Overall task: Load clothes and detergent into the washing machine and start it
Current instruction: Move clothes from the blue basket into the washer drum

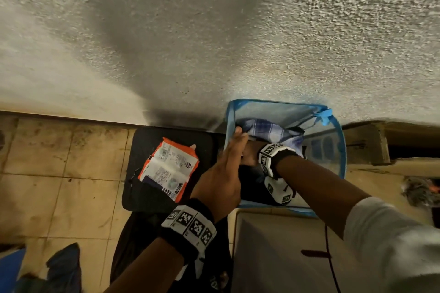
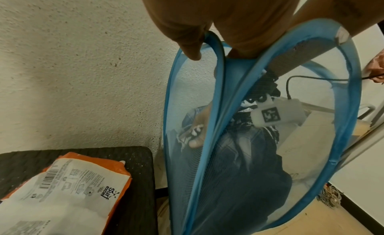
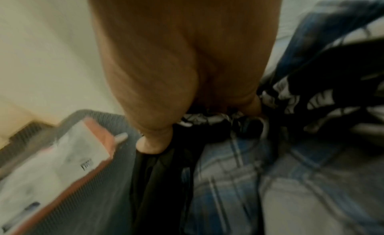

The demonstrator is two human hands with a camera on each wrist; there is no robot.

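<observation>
Your left hand point(image 1: 220, 173) reaches forward to the near-left rim of the blue mesh laundry hamper point(image 1: 342, 150). The left-wrist view shows the thumb point(image 2: 187, 46) outside the blue rim and the other fingers curled down inside it: a pinch on the rim, holding the hamper's mouth.

Your right hand point(image 3: 187, 66) is down inside the hamper, to the right of the left hand. Seen through the mesh from the left wrist, its fingers point(image 2: 197, 136) are curled round a bunch of black-and-white patterned cloth point(image 3: 207, 120). The right-wrist view is blurred but agrees: fingers folded down into that cloth, thumb tip point(image 3: 151, 144) against dark fabric. Grasping, not released.

The clothes lie in the hamper directly under your right hand: a blue plaid shirt point(image 1: 264, 129) just beyond the fingers and dark garments point(image 1: 252, 183) below the wrist.

The detergent pack point(image 1: 169, 171), orange and white, lies flat on a black stool point(image 1: 142, 147) just left of your left hand, apart from it.

A beige cornered surface point(image 1: 273, 257) sits under your right forearm, touching the hamper's near side; whether it is the washing machine cannot be told.
</observation>
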